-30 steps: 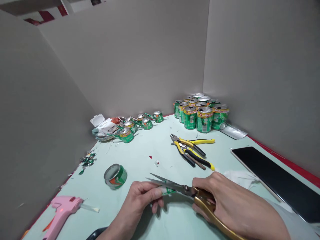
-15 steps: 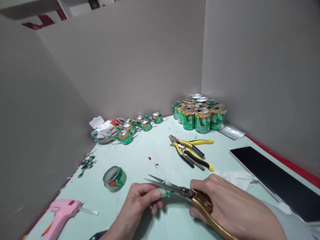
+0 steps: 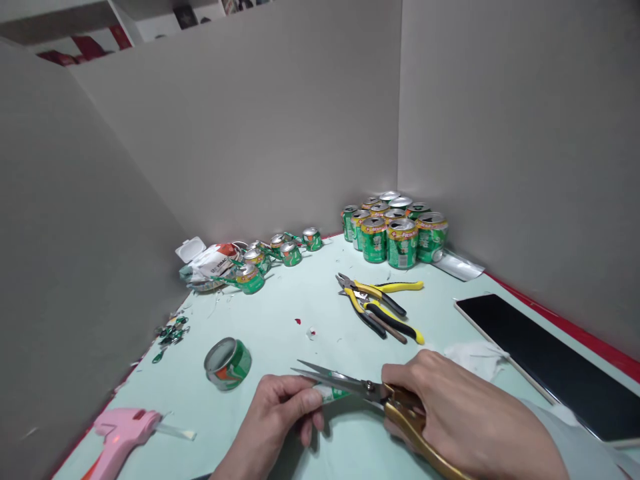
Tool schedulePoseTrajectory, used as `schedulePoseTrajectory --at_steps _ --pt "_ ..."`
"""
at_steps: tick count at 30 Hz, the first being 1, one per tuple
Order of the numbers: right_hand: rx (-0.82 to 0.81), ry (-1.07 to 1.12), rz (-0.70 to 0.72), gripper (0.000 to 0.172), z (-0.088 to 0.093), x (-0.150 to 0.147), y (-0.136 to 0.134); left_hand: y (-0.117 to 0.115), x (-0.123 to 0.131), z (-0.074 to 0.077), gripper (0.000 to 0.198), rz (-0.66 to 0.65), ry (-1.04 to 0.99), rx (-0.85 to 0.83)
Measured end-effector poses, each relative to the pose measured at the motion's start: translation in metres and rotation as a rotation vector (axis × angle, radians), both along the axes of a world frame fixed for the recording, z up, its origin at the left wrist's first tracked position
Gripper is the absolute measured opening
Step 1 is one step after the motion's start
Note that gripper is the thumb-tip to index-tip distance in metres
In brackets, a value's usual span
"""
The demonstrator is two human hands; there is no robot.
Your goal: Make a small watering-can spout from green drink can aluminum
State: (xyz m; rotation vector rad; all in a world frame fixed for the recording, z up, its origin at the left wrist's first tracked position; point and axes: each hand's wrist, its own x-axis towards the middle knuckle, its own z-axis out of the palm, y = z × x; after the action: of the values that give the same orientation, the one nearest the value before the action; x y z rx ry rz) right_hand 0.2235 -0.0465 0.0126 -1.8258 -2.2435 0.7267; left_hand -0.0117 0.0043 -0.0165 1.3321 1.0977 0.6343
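Observation:
Between the thumb and fingers of my left hand [image 3: 287,413] is a small green-and-white strip of can metal [image 3: 334,393]. My right hand [image 3: 450,403] grips gold-handled scissors [image 3: 417,433]. Their blades point left, slightly parted, and lie over the strip close to my left fingertips; whether they touch it I cannot tell. Left of my left hand sits a cut green can section [image 3: 228,363], its open rim facing up.
Yellow-and-black pliers [image 3: 380,307] lie beyond the scissors. Green cans [image 3: 402,245] stand in the back corner; small can pieces [image 3: 250,279] line the back left. A pink glue gun [image 3: 123,433] lies left, a black tablet [image 3: 550,360] right.
The scissor blades have closed somewhat and now show a narrower gap over the strip. Both hands keep nearly the same place, and the whole view has shifted slightly.

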Motion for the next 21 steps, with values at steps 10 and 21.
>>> schedulePoseTrajectory --at_steps 10,21 --pt "0.038 0.021 -0.021 0.017 0.001 -0.002 -0.001 0.003 0.002 -0.001 0.039 0.013 0.015 0.016" --pt "0.026 -0.062 -0.003 0.028 -0.010 0.001 -0.002 -0.001 0.004 0.005 0.043 -0.028 0.061 -0.030"
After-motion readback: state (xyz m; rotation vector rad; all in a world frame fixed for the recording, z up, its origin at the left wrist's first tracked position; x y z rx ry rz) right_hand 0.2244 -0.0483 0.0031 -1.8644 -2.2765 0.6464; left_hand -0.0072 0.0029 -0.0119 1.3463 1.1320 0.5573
